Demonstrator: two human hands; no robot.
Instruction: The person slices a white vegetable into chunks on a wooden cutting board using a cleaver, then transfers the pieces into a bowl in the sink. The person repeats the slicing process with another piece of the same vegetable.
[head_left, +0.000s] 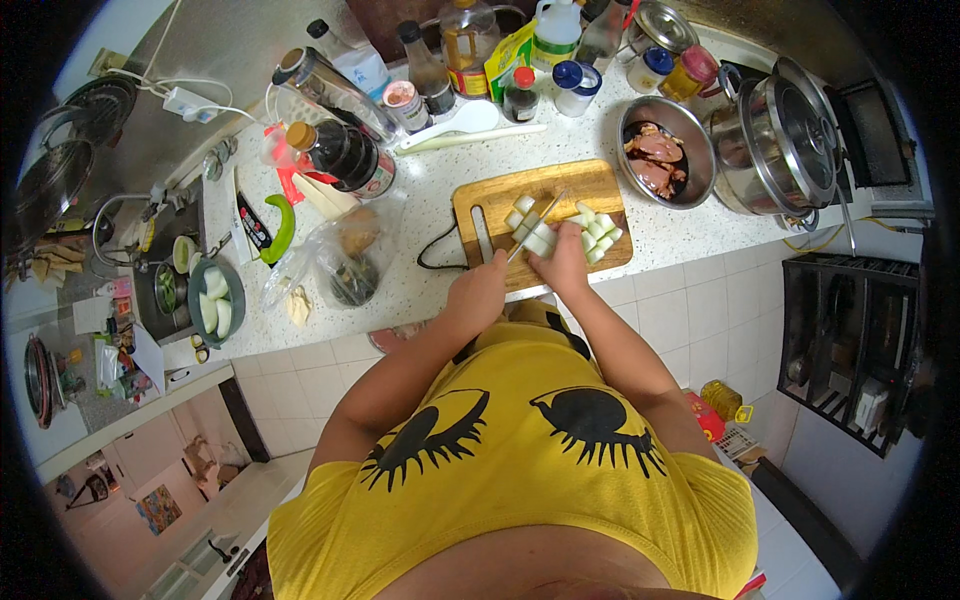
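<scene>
My left hand (478, 294) grips a kitchen knife (556, 201), whose narrow blade points away from me over a wooden cutting board (547, 178). Its handle is mostly hidden in my fist. Just right of the blade, my right hand (568, 261) holds pale green vegetable pieces (537, 238) against the board, with the thumb and fingers around them. A few cut chunks (523, 204) lie left of the blade. Beyond my right fingers is a pile of cubes (600, 234). The board has a slot and a dark cord loop at its left end.
A steel bowl (625, 157) of raw meat in dark liquid stands right of the board, beside a lidded steel pot (772, 150). Bottles and jars (576, 88) line the back. Leftward are a plastic bag (360, 259), a green pepper (283, 229) and a bowl (238, 296) of vegetable pieces.
</scene>
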